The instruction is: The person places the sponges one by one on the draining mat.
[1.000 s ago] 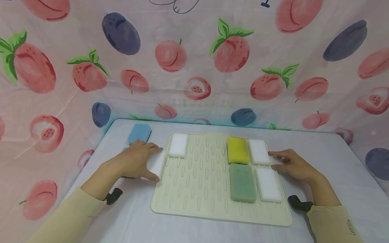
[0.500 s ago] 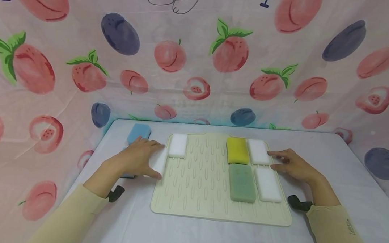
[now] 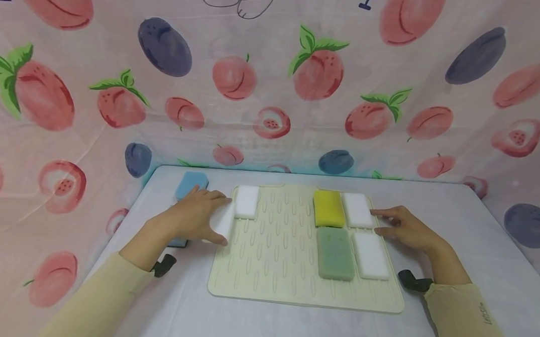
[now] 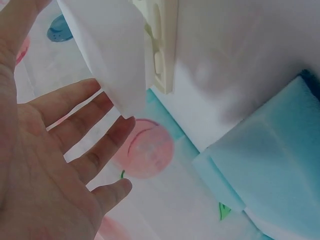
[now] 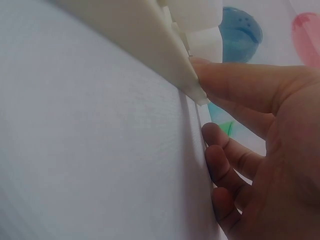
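Spread left hand (image 3: 191, 215) pinches sponge (image 3: 223, 223); right (image 3: 407, 228) touches mat (image 3: 278, 261).

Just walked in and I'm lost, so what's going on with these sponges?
A person's left hand holds a white sponge at the left edge of a cream ridged mat, while the right hand touches the mat's right edge. A yellow sponge, a green sponge and two white sponges lie toward the mat's right side; another white sponge lies at its back left. Two blue sponges lie off the mat, to its left.
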A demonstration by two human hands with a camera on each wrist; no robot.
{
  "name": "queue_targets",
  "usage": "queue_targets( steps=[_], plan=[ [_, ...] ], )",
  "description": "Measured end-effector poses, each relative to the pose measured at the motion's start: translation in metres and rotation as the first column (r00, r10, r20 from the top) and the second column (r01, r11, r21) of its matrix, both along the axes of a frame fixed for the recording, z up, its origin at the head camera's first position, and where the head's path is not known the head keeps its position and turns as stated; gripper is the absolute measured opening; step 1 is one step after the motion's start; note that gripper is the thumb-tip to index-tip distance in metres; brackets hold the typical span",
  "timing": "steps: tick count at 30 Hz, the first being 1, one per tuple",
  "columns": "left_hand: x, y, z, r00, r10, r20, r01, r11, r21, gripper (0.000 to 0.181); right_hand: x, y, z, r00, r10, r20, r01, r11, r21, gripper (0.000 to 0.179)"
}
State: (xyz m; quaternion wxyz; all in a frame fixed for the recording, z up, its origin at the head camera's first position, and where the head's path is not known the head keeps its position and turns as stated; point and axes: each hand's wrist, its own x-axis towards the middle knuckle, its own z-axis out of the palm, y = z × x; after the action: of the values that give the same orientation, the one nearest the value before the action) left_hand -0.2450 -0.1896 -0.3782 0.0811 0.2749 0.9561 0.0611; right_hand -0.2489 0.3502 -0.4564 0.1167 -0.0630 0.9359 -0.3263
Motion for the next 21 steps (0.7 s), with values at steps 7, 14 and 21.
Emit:
queue_targets(
  steps=[7,14,21],
  plan=[
    [-0.002,0.006,0.003,1.0,-0.009,-0.011,0.009,1.0,-0.003,0.102,-0.001,0.001,-0.002,1.0,-0.004,-0.001,0.004,1.0,0.001,0.063],
    [-0.006,0.01,0.003,1.0,-0.019,-0.021,0.019,1.0,0.001,0.102,-0.001,0.0,-0.002,1.0,-0.001,-0.004,0.001,1.0,0.0,0.063],
    [-0.011,0.014,0.003,0.999,-0.031,-0.037,0.03,0.999,-0.017,0.102,-0.001,0.001,-0.001,1.0,0.008,-0.006,-0.008,1.0,-0.002,0.062]
  ],
)
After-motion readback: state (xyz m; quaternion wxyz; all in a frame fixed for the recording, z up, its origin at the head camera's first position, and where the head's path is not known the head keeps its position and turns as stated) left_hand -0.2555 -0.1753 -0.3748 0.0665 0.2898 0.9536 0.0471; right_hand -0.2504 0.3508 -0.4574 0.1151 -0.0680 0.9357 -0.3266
